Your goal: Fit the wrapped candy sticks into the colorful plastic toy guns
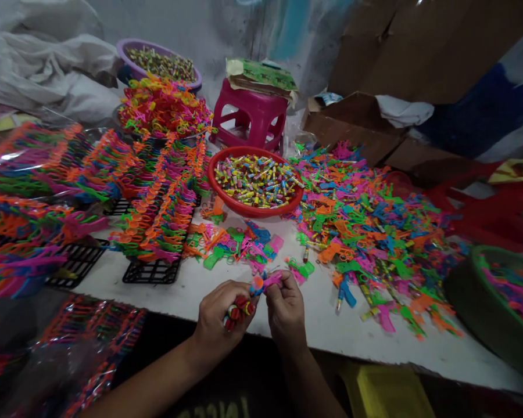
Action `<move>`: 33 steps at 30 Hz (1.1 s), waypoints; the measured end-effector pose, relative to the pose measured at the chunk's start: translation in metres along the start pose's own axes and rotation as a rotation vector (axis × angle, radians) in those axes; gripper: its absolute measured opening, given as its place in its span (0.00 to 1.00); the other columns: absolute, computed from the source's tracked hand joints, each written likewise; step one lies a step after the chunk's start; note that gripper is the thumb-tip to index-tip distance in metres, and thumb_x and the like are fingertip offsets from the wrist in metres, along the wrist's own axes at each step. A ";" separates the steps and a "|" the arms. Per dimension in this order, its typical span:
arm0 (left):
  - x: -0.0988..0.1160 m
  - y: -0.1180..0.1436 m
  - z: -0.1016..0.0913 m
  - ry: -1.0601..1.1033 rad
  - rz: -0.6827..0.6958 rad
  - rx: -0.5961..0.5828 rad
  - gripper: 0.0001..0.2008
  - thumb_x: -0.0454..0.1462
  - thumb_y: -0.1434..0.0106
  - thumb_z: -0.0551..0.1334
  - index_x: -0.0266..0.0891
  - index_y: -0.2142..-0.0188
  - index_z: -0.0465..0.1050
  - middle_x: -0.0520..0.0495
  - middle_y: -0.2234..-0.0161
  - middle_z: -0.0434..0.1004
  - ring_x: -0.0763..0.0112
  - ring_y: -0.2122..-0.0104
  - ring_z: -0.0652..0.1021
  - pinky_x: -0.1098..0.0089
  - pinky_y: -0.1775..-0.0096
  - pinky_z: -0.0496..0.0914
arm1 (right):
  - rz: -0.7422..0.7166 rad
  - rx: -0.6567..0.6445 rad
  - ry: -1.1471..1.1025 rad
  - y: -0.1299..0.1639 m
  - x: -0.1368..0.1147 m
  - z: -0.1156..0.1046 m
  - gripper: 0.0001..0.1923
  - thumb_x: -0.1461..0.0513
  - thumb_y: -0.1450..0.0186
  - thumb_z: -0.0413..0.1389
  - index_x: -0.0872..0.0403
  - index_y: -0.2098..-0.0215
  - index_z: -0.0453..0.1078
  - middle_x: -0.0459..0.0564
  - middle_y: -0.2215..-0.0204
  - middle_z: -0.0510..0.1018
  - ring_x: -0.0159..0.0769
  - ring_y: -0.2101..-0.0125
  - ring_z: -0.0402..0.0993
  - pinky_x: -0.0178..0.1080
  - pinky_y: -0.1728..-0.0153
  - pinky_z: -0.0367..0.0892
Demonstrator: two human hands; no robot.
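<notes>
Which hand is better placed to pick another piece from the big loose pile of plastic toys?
Probably the right hand: it holds only a pink toy piece and lies nearer the loose pile, while the left hand grips a bundle of small tubes.

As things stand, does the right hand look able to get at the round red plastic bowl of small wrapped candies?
Probably yes: the right hand faces the round red plastic bowl across open white tabletop, with only low scattered toy pieces between. It does hold a small pink plastic toy.
</notes>
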State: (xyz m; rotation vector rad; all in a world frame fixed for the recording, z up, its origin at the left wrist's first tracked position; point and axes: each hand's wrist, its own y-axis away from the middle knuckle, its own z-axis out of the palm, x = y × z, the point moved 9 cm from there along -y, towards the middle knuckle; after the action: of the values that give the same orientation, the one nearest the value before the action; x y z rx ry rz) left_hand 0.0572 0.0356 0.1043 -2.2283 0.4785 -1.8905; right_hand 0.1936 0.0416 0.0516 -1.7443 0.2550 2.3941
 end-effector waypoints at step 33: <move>-0.050 0.005 0.015 0.083 -0.467 0.012 0.06 0.36 0.49 0.60 0.37 0.77 0.63 0.53 0.80 0.67 0.76 0.79 0.67 0.77 0.75 0.62 | -0.085 0.103 0.103 -0.001 0.025 0.001 0.08 0.57 0.39 0.51 0.52 0.67 0.59 0.42 0.75 0.66 0.28 0.74 0.63 0.31 0.72 0.61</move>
State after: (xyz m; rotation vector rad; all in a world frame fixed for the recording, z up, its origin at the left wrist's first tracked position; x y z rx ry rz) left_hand 0.0643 0.0474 0.0539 -2.4180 -0.0551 -2.1936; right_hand 0.1854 0.0436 0.0277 -1.7966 0.3058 2.1959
